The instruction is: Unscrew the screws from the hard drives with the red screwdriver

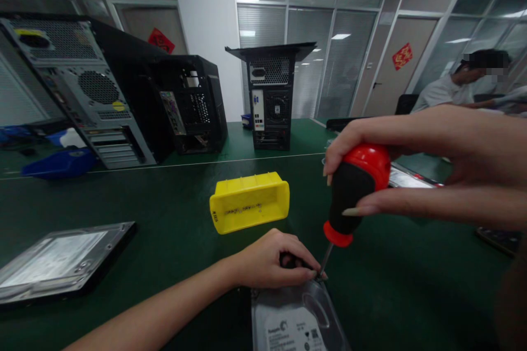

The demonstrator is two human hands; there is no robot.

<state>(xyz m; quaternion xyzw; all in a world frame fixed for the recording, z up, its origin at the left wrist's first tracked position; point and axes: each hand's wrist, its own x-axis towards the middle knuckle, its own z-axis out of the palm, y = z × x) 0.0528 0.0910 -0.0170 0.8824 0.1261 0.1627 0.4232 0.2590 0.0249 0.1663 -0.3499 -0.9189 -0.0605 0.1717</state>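
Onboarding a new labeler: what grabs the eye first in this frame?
First the red-and-black screwdriver at centre right, gripped by the right hand, tip down at the corner of a hard drive on the near table edge, where the left hand steadies it. Behind sits a bright yellow bin tipped on its side, with open computer towers along the far left.

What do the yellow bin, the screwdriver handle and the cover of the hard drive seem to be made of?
Yellow bin: probably moulded plastic, with an even colour, a slight sheen and ribs along the rim.
Screwdriver handle: glossy red plastic cap and collar; the matt black middle looks like rubber or soft plastic.
Hard drive cover: likely bare metal, silver-grey with a dull shine, carrying a white paper label.
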